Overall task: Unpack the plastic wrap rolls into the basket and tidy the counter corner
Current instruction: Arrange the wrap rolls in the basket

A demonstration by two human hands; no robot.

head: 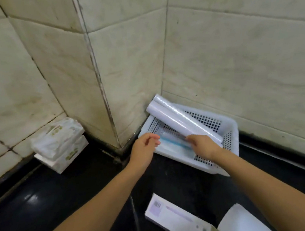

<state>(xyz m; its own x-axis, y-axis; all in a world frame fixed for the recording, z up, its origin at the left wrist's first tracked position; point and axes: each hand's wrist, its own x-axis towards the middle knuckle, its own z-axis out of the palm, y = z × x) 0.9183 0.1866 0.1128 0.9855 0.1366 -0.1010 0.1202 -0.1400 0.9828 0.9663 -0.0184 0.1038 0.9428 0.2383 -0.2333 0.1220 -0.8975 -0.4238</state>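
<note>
A white perforated basket stands on the black counter against the tiled wall, right of the wall corner. Two plastic wrap rolls lie slanted across it, their far ends sticking up over the back rim. My right hand grips the near end of these rolls above the basket. A flat pack with a blue stripe lies inside, under the rolls. My left hand hovers at the basket's left front rim, fingers loosely curled and holding nothing. An opened white cardboard box lies on the counter near me.
Two stacked tissue packs sit in the left alcove against the wall. A white flap or sheet lies by the box at the bottom right. The black counter is glossy; tiled walls close off the back.
</note>
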